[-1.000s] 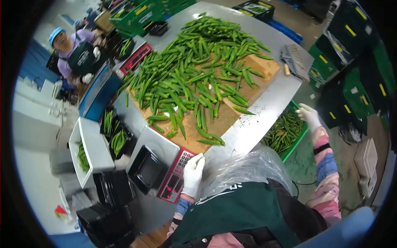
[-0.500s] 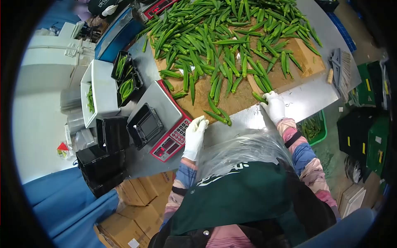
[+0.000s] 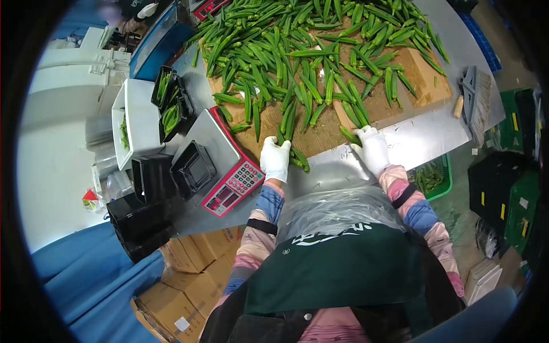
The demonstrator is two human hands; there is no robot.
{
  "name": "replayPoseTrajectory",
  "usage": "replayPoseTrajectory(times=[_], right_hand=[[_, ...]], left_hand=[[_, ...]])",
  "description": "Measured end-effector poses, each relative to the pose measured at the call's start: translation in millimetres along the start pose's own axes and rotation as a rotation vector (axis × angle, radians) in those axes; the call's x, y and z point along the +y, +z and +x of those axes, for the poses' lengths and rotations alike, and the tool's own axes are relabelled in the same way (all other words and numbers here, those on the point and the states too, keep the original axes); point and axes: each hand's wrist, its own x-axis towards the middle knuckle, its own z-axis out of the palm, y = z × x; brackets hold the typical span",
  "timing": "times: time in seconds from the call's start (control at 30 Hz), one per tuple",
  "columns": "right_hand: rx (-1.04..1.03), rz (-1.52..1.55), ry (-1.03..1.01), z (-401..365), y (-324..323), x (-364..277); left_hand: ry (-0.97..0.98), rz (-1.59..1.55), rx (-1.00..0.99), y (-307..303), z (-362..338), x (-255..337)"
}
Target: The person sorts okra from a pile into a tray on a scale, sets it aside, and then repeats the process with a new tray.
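Observation:
A large heap of green okra (image 3: 269,57) covers a brown cardboard sheet (image 3: 323,137) on the metal table. My left hand (image 3: 275,160), in a white glove, is at the sheet's front edge with its fingers closed on an okra pod (image 3: 281,136). Another pod (image 3: 299,161) lies beside that hand, partly covered by it. Farther right, my white-gloved right hand (image 3: 373,151) pinches the end of an okra pod (image 3: 349,135) at the sheet's edge. Longer pods lie just beyond its fingertips.
To the left, a red-edged scale (image 3: 240,178) carries a black tray (image 3: 194,167). Filled black trays (image 3: 170,117), a white bin (image 3: 140,117) and stacked black trays (image 3: 137,223) stand beyond it. A brush (image 3: 473,103) lies at right, above a green basket (image 3: 449,177) of okra.
My left hand has moved forward and slightly right onto the okra at the sheet's edge. My right hand has shifted slightly left, staying at its pod. The view has shifted a little.

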Motion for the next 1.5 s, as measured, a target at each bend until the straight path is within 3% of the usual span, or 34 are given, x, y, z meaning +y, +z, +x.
replayPoseTrajectory(times=[0.03,0.07,0.13,0.2,0.3,0.43,0.57,0.7,0.8,0.83,0.9,1.0,1.07,1.13,1.2,1.3,1.4,1.43,1.5], right_hand=[[-0.011,-0.014,-0.021,0.6,-7.6,-10.5],[0.056,0.046,-0.038,-0.5,-8.3,-21.3],[-0.024,0.123,-0.113,3.9,0.1,-38.8],[-0.099,0.155,-0.157,3.2,15.8,-61.1],[-0.213,0.089,-0.23,4.1,32.5,-94.5],[-0.345,-0.061,-0.213,12.3,56.8,-128.8],[-0.232,0.007,-0.094,22.7,89.9,-122.4],[-0.64,0.916,0.479,23.4,50.6,-128.1],[-0.529,1.166,0.421,-8.3,43.0,-133.9],[-0.549,0.983,0.331,-17.1,41.2,-126.6],[-0.395,1.052,0.438,-49.3,21.8,-110.9],[-0.245,1.092,0.718,-92.9,-31.7,-86.4],[-0.103,1.0,0.854,-138.1,-37.5,-35.5],[0.101,0.224,0.806,-205.5,-10.9,38.1],[0.063,-0.397,0.875,-232.8,-39.8,24.7],[0.217,0.018,1.055,-251.8,-34.9,34.8],[0.265,0.357,0.924,-251.1,1.9,42.3],[0.262,0.271,0.866,-232.9,-8.9,12.1],[0.299,0.317,0.779,-225.2,11.1,11.3]], left_hand=[[0.075,0.009,0.007,0.1,5.3,-3.2],[0.03,-0.141,-0.093,-0.8,11.9,-7.5],[-0.065,-0.433,-0.303,-10.6,21.8,-13.9],[-0.134,-0.632,-0.29,-31.2,21.0,-10.4],[-0.019,-1.032,-0.272,-64.0,11.3,-22.3],[0.05,-0.991,-0.158,-108.5,-15.3,-31.3],[-0.011,-0.982,-0.132,-107.1,-28.3,-58.7],[0.011,-0.967,-0.342,-84.0,-52.4,-52.3],[0.266,-0.925,-0.601,-43.6,-74.0,-38.6],[0.3,-0.966,-0.681,-38.3,-88.3,-29.1],[0.344,-0.933,-0.901,-47.2,-99.2,-14.1],[0.386,-0.858,-0.967,-47.1,-83.8,-13.8],[0.389,-0.865,-0.798,-36.9,-57.5,-30.7],[0.316,-0.861,-0.578,-35.0,-34.6,-45.2],[0.213,-0.639,-0.413,-36.0,-18.2,-54.9],[0.29,-0.275,-0.289,-35.5,-21.5,-51.2],[0.37,-0.026,-0.176,-23.6,-34.5,-35.6],[0.355,-0.008,-0.198,-22.6,-35.3,-32.4],[0.391,-0.046,-0.197,-20.5,-35.1,-34.6]])
